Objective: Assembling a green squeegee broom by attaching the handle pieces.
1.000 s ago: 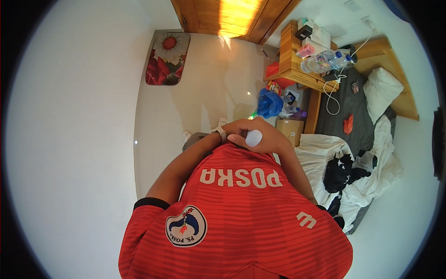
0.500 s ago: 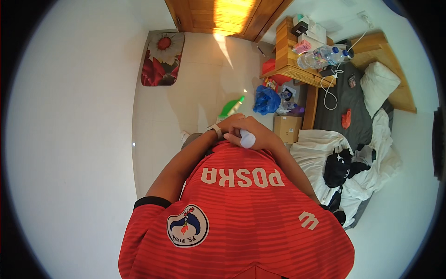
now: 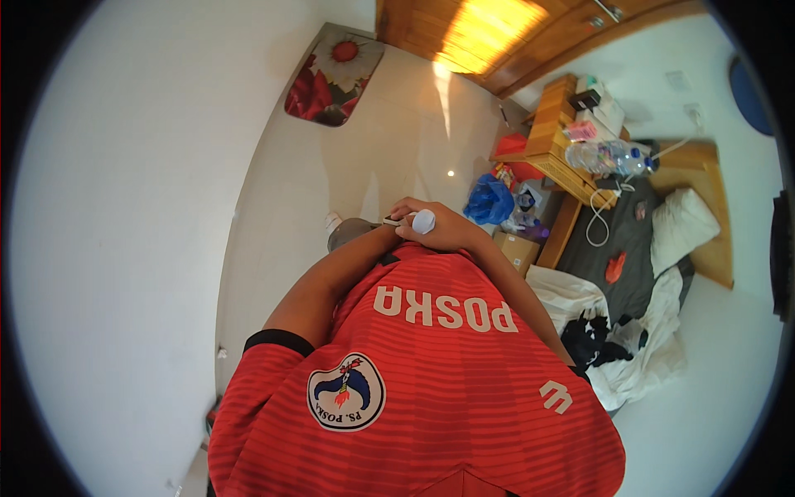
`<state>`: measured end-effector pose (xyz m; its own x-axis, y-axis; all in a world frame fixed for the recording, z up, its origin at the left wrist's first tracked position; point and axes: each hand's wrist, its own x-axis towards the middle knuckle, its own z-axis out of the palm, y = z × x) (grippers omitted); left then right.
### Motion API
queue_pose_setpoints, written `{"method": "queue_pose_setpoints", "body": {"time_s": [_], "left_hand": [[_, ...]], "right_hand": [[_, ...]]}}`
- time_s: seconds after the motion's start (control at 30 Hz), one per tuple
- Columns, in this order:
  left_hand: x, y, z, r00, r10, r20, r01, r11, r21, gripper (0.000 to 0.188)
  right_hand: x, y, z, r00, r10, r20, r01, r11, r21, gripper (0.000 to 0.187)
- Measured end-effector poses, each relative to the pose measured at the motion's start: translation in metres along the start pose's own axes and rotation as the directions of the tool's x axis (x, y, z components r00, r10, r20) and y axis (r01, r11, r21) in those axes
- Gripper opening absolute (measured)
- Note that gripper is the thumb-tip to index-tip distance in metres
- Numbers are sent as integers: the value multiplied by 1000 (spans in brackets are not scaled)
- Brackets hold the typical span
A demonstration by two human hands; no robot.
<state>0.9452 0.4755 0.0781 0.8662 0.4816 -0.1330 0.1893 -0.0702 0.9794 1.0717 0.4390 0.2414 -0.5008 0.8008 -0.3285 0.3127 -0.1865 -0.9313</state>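
My right hand [image 3: 443, 228] lies across my left wrist in front of my waist. Between its thumb and palm sits a white, round-ended thing [image 3: 423, 221], its remaining length hidden; the fingers curl over beside the wristwatch [image 3: 392, 221] on my left wrist. My left hand is mostly covered by the right one, so its fingers cannot be made out. The left forearm [image 3: 352, 269] reaches in from the left, over my red shirt [image 3: 431, 373].
Ahead stand a wooden door [image 3: 497, 37] and a floral mat [image 3: 335, 74]. On the right, a blue plastic bag [image 3: 490, 199] and a cardboard box [image 3: 515, 250] lie by a wooden cabinet [image 3: 553, 137] bearing bottles [image 3: 609, 156]. A bed with a pillow [image 3: 683, 230] is beyond.
The view has swung left, and the room appears tilted. The green-and-white thing seen beyond my left hand is out of sight. My right hand now covers more of my left hand.
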Motion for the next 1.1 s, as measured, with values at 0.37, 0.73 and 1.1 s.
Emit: {"method": "queue_pose_setpoints", "body": {"time_s": [0.37,0.73,1.1], "left_hand": [[-42,-4,-60,976,-141,-168,154,986,67,21],[-93,-17,-127,948,-251,-193,280,950,139,20],[-151,-19,-191,847,-234,-477,427,834,350,19]], "right_hand": [[51,-46,33,995,-101,-13,101,995,-26,59],[107,-81,70,988,-140,-68,138,990,-33,25],[155,-107,108,933,-349,-89,333,930,-156,13]]}}
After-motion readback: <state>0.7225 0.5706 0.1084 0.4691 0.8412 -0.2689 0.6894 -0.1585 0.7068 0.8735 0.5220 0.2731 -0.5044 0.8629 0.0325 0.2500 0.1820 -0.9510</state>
